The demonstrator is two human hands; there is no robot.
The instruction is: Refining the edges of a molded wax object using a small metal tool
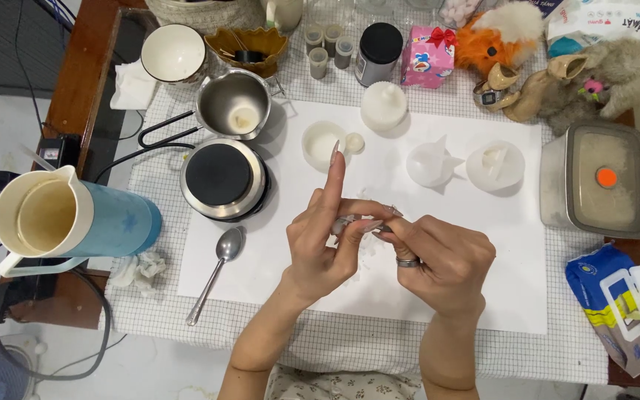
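Both hands meet over the middle of the white sheet (483, 296). Left hand (327, 237): index finger raised straight up, the other fingers curled in toward the right hand, thumb and middle finger pinching a small pale piece (350, 221) at the meeting point. Right hand (438, 259): ring on one finger, fingertips closed on the same small piece from the other side (we cannot tell what the piece is; it is mostly hidden by the fingers). Under the hands we note a few white crumbs (368, 255) lying on the sheet.

Around them, on the sheet:
- spoon (216, 270), bowl up toward the hotplate, handle pointing down-left, just left of the left wrist.
- small round hotplate (224, 178) with a black top, at the sheet's left edge; its cord runs off to the left.
- steel pot (232, 104) with a black handle, just behind the hotplate, something pale in its bottom.
- white cup (321, 142), behind the raised finger, with a small white round piece (355, 142) touching its right side.
- white lidded jar (384, 106) farther back.
- two clear moulds (433, 163) (495, 164) side by side to the right.

Off the sheet: blue pitcher (75, 218) with a cream lid at far left, crumpled tissue (138, 268) near its base, a clear lidded box (605, 181) with an orange dot at right, a blue and yellow bag (616, 304) below it, plush toys (550, 59) along the back.
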